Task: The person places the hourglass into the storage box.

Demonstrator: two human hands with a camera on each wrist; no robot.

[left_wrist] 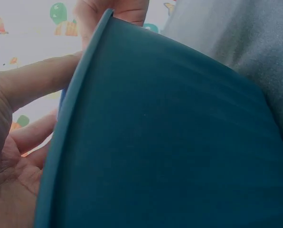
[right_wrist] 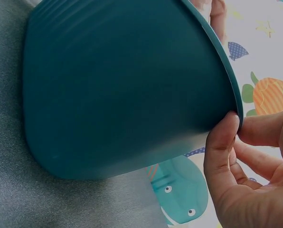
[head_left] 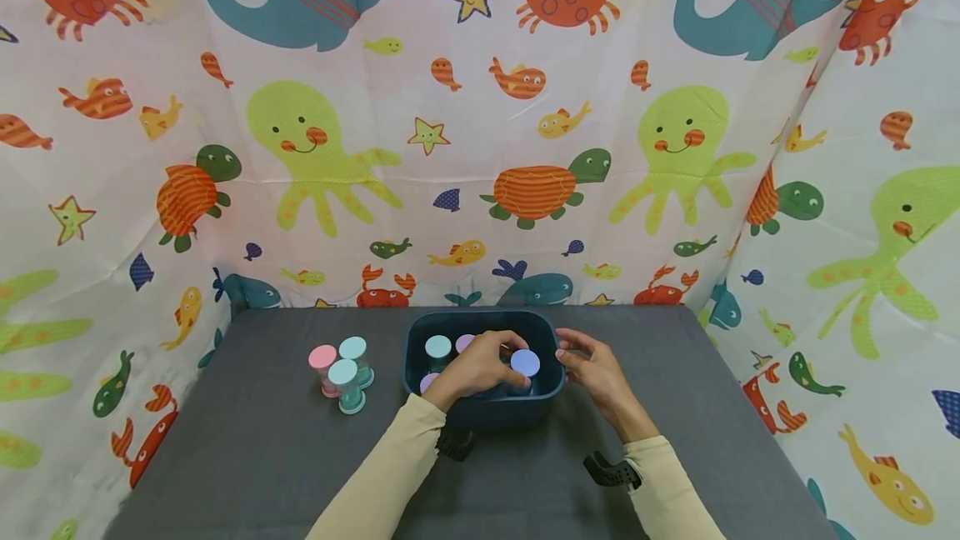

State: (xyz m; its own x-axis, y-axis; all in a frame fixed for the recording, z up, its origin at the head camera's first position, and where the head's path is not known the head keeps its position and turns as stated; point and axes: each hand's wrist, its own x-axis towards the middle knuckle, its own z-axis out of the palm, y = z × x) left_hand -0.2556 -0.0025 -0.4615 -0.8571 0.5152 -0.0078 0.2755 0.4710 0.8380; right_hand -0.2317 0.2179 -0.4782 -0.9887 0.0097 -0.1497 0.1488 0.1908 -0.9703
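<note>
A dark blue plastic bin (head_left: 487,417) stands on the table with several sand timers in it. My left hand (head_left: 480,363) reaches over the near rim and grips a sand timer with a periwinkle-blue cap (head_left: 525,362), thumb near, fingers on the far side. With thumb and fingers, my right hand (right_wrist: 255,166) pinches the bin's rim at the right end. Left of my left hand in the bin are a teal-capped timer (head_left: 438,347) and a purple-capped timer (head_left: 464,342). The bin wall (left_wrist: 170,128) hides the held timer's lower part in the left wrist view.
Left of the bin, a pink sand timer (head_left: 323,363) and two teal ones (head_left: 349,386) stand close together on the grey tabletop (head_left: 300,457). A curtain (head_left: 465,215) printed with sea animals hangs behind the table and along both sides.
</note>
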